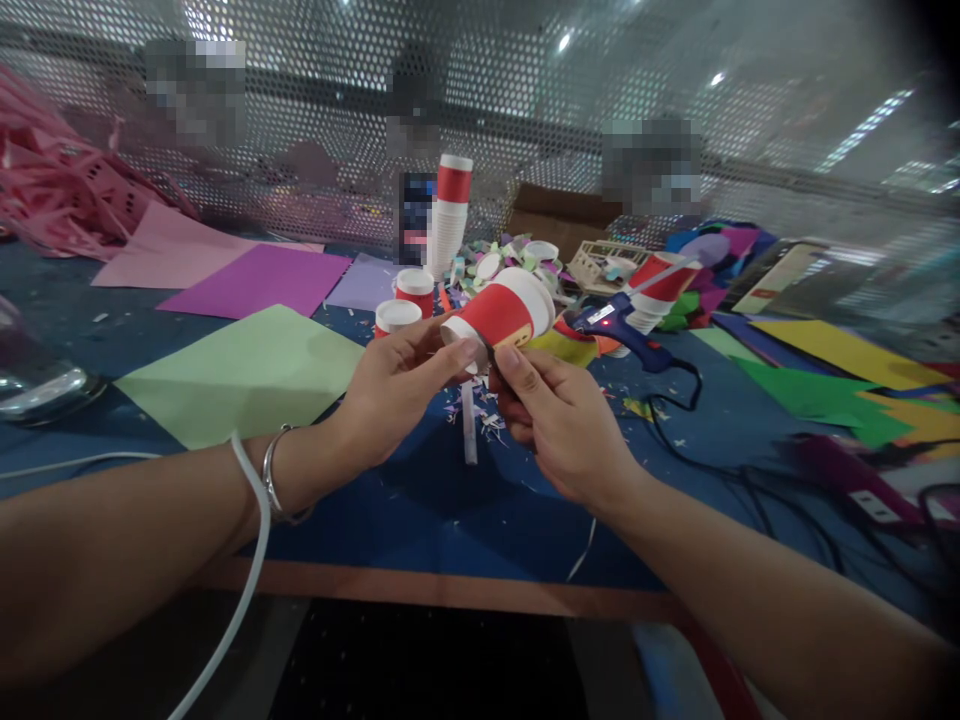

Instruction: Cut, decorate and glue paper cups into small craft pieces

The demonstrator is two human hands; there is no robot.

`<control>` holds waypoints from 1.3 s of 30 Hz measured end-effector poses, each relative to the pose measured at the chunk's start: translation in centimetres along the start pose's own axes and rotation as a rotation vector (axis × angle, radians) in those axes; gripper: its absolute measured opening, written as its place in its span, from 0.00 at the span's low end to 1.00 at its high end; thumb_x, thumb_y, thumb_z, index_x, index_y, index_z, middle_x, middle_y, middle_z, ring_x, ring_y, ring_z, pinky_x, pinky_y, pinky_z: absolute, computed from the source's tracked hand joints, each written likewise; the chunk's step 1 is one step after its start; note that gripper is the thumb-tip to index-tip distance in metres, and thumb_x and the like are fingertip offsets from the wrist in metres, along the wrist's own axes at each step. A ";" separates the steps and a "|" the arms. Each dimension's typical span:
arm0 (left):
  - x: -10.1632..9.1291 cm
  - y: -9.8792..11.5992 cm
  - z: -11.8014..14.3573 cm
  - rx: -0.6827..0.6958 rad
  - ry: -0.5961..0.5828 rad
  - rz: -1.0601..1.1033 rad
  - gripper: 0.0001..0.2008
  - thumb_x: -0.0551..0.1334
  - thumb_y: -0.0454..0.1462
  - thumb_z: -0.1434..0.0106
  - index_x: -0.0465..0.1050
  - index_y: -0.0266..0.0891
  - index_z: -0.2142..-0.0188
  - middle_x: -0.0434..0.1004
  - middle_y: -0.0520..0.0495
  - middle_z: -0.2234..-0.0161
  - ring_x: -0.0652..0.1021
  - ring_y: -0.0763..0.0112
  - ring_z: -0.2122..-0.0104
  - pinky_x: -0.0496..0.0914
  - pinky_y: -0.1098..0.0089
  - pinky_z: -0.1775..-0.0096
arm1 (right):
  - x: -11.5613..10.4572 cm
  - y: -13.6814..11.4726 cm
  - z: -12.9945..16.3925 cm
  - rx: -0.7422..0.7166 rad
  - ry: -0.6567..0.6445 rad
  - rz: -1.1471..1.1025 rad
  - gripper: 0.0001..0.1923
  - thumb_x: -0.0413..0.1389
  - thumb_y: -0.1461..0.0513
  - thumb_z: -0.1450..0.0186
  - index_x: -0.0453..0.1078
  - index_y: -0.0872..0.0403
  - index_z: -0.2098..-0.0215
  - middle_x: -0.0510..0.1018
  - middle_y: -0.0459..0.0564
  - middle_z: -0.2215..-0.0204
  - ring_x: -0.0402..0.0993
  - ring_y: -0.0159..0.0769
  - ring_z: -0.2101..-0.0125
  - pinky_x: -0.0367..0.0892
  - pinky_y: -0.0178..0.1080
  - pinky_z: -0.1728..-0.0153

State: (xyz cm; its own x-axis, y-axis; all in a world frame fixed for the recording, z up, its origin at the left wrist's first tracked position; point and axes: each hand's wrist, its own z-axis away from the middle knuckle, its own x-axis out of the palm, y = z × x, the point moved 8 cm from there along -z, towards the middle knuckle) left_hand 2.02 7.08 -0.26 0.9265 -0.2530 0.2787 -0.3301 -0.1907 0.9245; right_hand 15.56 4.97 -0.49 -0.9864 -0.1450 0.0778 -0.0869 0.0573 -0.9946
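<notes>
Tilted above the table is a paper cup with a red band and white ends. My left hand grips its narrower end, thumb along the side. The thumb of my right hand presses against the lower side of the same cup, by a small yellowish patch; its other fingers are curled underneath and partly hidden. Behind my left hand stand two more red-banded cups. Below the held cup, a clear stick lies among paper scraps. A blue glue gun with a glowing red light is to the right.
A tall cup stack rises at the back beside a scrap pile. Coloured paper sheets lie left and right. Black cords run to a purple power strip. A white cable crosses my left forearm.
</notes>
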 end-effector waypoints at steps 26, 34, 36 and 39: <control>-0.5 3.4 0.7 0.384 0.008 -0.617 0.28 0.69 0.36 0.40 0.73 0.48 0.40 0.77 0.47 0.59 0.77 0.68 0.66 0.77 0.66 0.61 | -0.1 -0.5 0.6 -0.117 0.007 0.135 0.22 0.59 0.46 0.33 0.66 0.52 0.73 0.61 0.40 0.80 0.56 0.24 0.82 0.46 0.32 0.84; 0.4 5.2 1.6 0.601 0.026 -0.745 0.28 0.71 0.34 0.44 0.76 0.49 0.43 0.74 0.47 0.61 0.76 0.65 0.63 0.78 0.64 0.57 | 0.0 -0.7 0.9 -0.127 0.013 0.157 0.22 0.58 0.45 0.33 0.67 0.52 0.73 0.59 0.39 0.83 0.53 0.24 0.84 0.44 0.33 0.84; 0.4 4.9 1.5 0.556 0.018 -0.691 0.27 0.71 0.35 0.43 0.75 0.48 0.43 0.74 0.46 0.58 0.76 0.66 0.62 0.78 0.62 0.55 | -0.1 -0.9 0.9 -0.138 0.020 0.161 0.22 0.58 0.45 0.33 0.67 0.52 0.73 0.60 0.39 0.83 0.54 0.24 0.84 0.45 0.33 0.84; -0.1 3.8 1.0 0.400 0.020 -0.495 0.24 0.70 0.39 0.40 0.73 0.43 0.45 0.75 0.43 0.53 0.78 0.66 0.61 0.79 0.61 0.56 | -0.1 -1.2 0.9 -0.162 0.019 0.181 0.22 0.58 0.45 0.32 0.65 0.52 0.74 0.60 0.39 0.82 0.54 0.25 0.83 0.48 0.33 0.83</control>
State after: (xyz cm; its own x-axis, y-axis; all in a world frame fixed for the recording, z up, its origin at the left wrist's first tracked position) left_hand 0.49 5.44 2.97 0.9885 -0.0276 -0.1484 0.0995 -0.6207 0.7777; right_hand 15.85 4.05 0.65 -0.9902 -0.0992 -0.0981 0.0721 0.2382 -0.9685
